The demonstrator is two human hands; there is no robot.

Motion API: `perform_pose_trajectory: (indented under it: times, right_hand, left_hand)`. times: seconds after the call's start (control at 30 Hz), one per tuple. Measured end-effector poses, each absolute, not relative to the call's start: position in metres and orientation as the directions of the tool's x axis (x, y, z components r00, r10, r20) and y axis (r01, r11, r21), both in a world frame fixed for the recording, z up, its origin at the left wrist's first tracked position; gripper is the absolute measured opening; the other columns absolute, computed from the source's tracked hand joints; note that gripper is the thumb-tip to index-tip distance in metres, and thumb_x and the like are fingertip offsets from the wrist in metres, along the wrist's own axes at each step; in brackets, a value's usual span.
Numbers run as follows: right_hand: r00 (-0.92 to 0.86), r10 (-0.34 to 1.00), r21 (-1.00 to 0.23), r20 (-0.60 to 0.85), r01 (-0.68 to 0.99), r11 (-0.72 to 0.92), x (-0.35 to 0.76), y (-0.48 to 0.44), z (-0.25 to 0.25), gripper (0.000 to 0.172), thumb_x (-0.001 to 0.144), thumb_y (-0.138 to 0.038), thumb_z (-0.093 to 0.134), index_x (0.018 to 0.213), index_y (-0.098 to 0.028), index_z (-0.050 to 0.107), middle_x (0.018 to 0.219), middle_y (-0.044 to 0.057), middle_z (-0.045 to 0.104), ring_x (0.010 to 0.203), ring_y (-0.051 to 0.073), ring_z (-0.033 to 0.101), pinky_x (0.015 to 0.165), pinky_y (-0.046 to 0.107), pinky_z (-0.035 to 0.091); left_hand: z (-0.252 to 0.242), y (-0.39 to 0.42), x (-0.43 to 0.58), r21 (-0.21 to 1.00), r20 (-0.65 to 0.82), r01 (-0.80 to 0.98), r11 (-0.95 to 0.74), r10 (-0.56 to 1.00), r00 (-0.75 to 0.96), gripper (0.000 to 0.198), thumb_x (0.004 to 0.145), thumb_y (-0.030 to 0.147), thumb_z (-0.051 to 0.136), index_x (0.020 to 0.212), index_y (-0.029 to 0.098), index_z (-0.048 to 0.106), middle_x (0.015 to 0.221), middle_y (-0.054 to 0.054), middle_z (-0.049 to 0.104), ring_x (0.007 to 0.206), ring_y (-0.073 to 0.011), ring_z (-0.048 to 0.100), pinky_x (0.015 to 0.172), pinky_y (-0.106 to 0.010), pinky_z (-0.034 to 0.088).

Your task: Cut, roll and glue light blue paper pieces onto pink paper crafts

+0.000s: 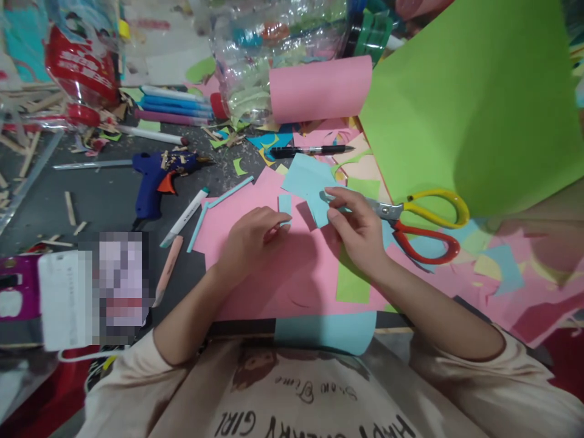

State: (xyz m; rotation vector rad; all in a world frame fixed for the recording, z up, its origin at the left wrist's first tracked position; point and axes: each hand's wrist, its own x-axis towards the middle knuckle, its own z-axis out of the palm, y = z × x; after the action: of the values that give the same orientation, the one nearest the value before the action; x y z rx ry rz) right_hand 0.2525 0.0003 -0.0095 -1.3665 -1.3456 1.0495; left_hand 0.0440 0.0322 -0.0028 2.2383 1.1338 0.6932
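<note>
My left hand [253, 240] rests on a pink paper sheet [274, 274], fingers curled and pinching a small light-blue paper piece [285, 205]. My right hand [358, 228] pinches another light-blue paper piece [319, 210] between thumb and fingers, just to the right of the first piece. A larger light-blue paper sheet [305, 173] lies right behind both pieces. Scissors [420, 222] with a yellow and a red handle lie just right of my right hand.
A large green sheet [469, 103] stands at the right, a pink paper roll [319, 88] and plastic bottles [255, 55] behind. A blue glue gun [157, 173], markers [176, 106], a black pen [310, 149] and paper scraps lie around. A phone [91, 298] sits at left.
</note>
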Motion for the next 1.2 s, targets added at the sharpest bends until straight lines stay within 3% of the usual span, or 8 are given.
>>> perform_pose_trajectory:
  times: [0.1,0.17,0.37,0.63,0.83,0.97,1.07,1.2]
  right_hand:
    - [0.047,0.996,-0.947,0.080,0.317,0.061,0.254,0.001,-0.006,0.014,0.089,-0.021,0.051,0.090,-0.025,0.064,0.088,0.003,0.063,0.077,0.017,0.062,0.065,0.034,0.053]
    - [0.012,0.997,-0.930,0.078,0.361,0.069,0.253,0.002,-0.005,0.018,0.089,-0.020,0.049,0.082,-0.024,0.065,0.080,0.002,0.062,0.078,0.019,0.064,0.070,0.037,0.053]
    - [-0.146,0.985,-0.867,0.087,0.476,0.147,0.252,0.001,-0.005,0.022,0.087,-0.019,0.050,0.086,-0.024,0.071,0.080,0.002,0.072,0.069,0.016,0.065,0.064,0.031,0.051]
    - [-0.259,0.951,-0.787,0.169,0.545,0.289,0.255,0.000,-0.010,0.026,0.089,-0.016,0.048,0.095,-0.022,0.072,0.090,0.005,0.076,0.083,0.017,0.070,0.073,0.031,0.055]
    - [-0.300,0.946,-0.757,0.124,0.587,0.286,0.257,0.000,-0.008,0.024,0.091,-0.021,0.049,0.096,-0.023,0.072,0.091,0.006,0.073,0.085,0.019,0.069,0.074,0.033,0.054]
    - [-0.216,0.975,-0.820,0.047,0.550,0.161,0.256,0.003,-0.007,0.023,0.088,-0.021,0.053,0.106,-0.023,0.067,0.085,0.003,0.071,0.070,0.016,0.064,0.066,0.031,0.051]
    - [-0.144,0.988,-0.903,-0.054,0.430,0.013,0.256,0.008,-0.007,0.033,0.086,-0.022,0.055,0.118,-0.025,0.058,0.080,-0.002,0.067,0.055,0.011,0.053,0.057,0.026,0.046]
    - [-0.111,0.992,-0.924,-0.063,0.381,-0.016,0.257,0.015,-0.007,0.019,0.086,-0.023,0.055,0.104,-0.024,0.061,0.079,-0.001,0.065,0.062,0.013,0.056,0.060,0.028,0.045]
  left_hand:
    - [-0.003,0.032,0.043,0.588,0.276,0.594,-0.549,0.826,0.491,0.017,0.092,0.023,0.054,0.080,0.021,0.067,0.057,0.003,0.049,0.057,-0.0130,0.048,0.055,-0.026,0.036]
    - [-0.003,0.031,0.042,0.530,0.357,0.592,-0.607,0.793,0.493,0.014,0.091,0.022,0.055,0.085,0.022,0.067,0.062,0.002,0.057,0.061,-0.0135,0.053,0.058,-0.028,0.039]
    - [0.000,0.025,0.048,0.433,0.468,0.392,-0.812,0.573,0.673,0.011,0.093,0.019,0.054,0.093,0.020,0.065,0.088,-0.004,0.073,0.077,-0.0144,0.065,0.073,-0.030,0.052]
    - [0.006,0.008,0.056,0.312,0.331,0.451,-0.836,0.540,0.774,0.018,0.098,0.021,0.046,0.097,0.014,0.063,0.097,-0.008,0.073,0.084,-0.0181,0.069,0.077,-0.033,0.054]
    - [0.009,-0.003,0.063,0.301,0.208,0.529,-0.793,0.596,0.776,0.020,0.098,0.021,0.047,0.109,0.013,0.061,0.103,-0.010,0.070,0.099,-0.0216,0.067,0.086,-0.036,0.055]
    - [0.012,-0.007,0.065,0.265,0.175,0.546,-0.795,0.596,0.783,0.023,0.097,0.020,0.047,0.112,0.009,0.061,0.105,-0.012,0.070,0.100,-0.0230,0.067,0.090,-0.038,0.056]
    - [0.014,-0.006,0.064,0.260,0.152,0.511,-0.819,0.557,0.816,0.027,0.098,0.018,0.041,0.115,0.008,0.060,0.109,-0.013,0.069,0.106,-0.0235,0.066,0.095,-0.041,0.055]
    - [0.015,-0.004,0.062,0.247,0.143,0.481,-0.841,0.523,0.840,0.028,0.098,0.016,0.041,0.118,0.010,0.059,0.115,-0.012,0.069,0.114,-0.0231,0.065,0.102,-0.040,0.054]
